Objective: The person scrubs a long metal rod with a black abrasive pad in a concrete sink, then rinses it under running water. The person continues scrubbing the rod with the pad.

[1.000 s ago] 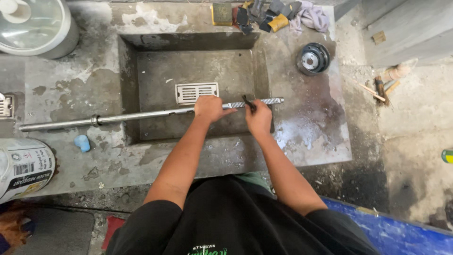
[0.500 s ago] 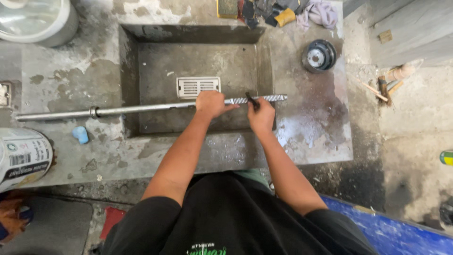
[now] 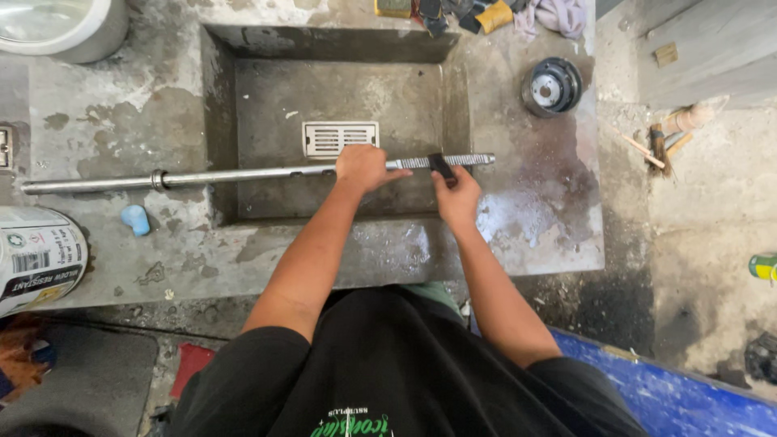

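Observation:
A long metal rod (image 3: 243, 174) lies across a sunken concrete basin (image 3: 267, 97), its toothed right end (image 3: 473, 160) reaching the basin's right rim. My left hand (image 3: 366, 167) grips the rod near its toothed section. My right hand (image 3: 457, 198) holds a small dark tool (image 3: 442, 167) against the toothed part from the near side. A collar ring (image 3: 159, 179) sits on the rod left of the basin.
A white drain grate (image 3: 340, 137) is set in the basin floor. A round black and metal part (image 3: 552, 85) lies on the right slab, rags and tools (image 3: 486, 14) at the back. A white bucket (image 3: 61, 28), a labelled can (image 3: 36, 255) and a blue lump (image 3: 135, 218) sit on the left.
The hands and rod hold nearly the same pose. The view has shifted slightly, so everything sits a little lower in the frame.

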### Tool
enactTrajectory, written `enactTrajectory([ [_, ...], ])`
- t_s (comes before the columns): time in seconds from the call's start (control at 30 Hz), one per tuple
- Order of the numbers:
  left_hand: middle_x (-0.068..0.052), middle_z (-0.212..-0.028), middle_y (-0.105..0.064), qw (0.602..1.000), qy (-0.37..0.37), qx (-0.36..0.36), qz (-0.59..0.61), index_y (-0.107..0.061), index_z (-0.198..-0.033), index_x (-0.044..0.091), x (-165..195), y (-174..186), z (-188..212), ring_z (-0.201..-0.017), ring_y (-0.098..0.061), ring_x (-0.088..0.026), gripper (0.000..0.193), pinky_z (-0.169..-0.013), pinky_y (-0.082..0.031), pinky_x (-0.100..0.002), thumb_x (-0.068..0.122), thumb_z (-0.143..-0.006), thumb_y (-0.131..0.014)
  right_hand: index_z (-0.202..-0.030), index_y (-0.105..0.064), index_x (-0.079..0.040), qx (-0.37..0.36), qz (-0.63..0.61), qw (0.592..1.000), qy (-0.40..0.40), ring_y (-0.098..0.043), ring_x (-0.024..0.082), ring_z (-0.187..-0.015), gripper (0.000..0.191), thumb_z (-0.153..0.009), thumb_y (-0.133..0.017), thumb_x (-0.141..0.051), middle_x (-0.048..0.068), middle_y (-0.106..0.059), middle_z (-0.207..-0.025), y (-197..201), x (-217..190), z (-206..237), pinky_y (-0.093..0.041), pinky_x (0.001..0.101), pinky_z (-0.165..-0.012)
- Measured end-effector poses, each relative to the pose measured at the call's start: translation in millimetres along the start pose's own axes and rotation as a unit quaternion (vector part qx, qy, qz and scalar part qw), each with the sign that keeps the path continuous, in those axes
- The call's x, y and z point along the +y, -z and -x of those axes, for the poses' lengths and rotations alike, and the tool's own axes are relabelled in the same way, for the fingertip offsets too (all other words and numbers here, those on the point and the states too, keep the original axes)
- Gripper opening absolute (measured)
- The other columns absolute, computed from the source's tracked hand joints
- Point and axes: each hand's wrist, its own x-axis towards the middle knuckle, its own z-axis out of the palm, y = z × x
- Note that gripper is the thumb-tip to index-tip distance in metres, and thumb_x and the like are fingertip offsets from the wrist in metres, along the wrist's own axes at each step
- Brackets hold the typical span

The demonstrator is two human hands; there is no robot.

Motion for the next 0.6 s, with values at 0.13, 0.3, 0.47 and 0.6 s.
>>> enactTrajectory([
  [0.13,-0.016,-0.086,-0.076,1.0,-0.003,0.005,0.003,-0.08,-0.081,0.006,-0.2,0.0,-1.5,-0.084,-0.074,-0.034,0.089,-0.077,-0.057,-0.045,0.091,-0.076,-0.055,-0.099,-0.073,-0.003,0.028,-0.202,0.977,-0.06,-0.06,0.005,-0.063,0.016,-0.092,-0.078,-0.016,-0.002,-0.067,-0.072,-6.5,6.0,-12.5,-0.048,0.0256,-0.059],
  [0.3,-0.016,-0.085,-0.076,1.0,0.007,-0.015,0.004,-0.079,-0.081,0.006,-2.5,-6.9,-4.7,-0.083,-0.074,-0.033,0.089,-0.076,-0.058,-0.044,0.091,-0.076,-0.055,-0.098,-0.073,-0.003,0.019,-0.226,0.972,-0.066,-0.055,0.004,-0.06,0.014,-0.094,-0.078,-0.016,-0.006,-0.064,-0.07,-9.2,10.1,-15.0,-0.044,0.024,-0.056],
  [0.47,-0.016,-0.083,-0.075,1.0,-0.001,0.012,0.008,-0.08,-0.079,0.007,-4.6,-13.8,-6.8,-0.082,-0.074,-0.034,0.086,-0.075,-0.057,-0.045,0.09,-0.076,-0.056,-0.096,-0.073,0.0,0.028,-0.06,0.998,0.001,-0.055,0.008,-0.062,0.019,-0.092,-0.08,-0.017,0.002,-0.065,-0.068,-13.0,5.5,-13.2,-0.047,0.0297,-0.058],
  [0.6,-0.016,-0.084,-0.076,1.0,0.01,-0.007,0.006,-0.079,-0.079,0.005,-5.5,-17.1,-8.9,-0.081,-0.074,-0.033,0.088,-0.076,-0.057,-0.044,0.09,-0.076,-0.056,-0.099,-0.072,-0.001,0.044,0.018,0.998,0.03,-0.067,0.015,-0.06,0.023,-0.087,-0.081,-0.018,0.01,-0.071,-0.071,-12.5,-1.6,-14.4,-0.053,0.0319,-0.059],
])
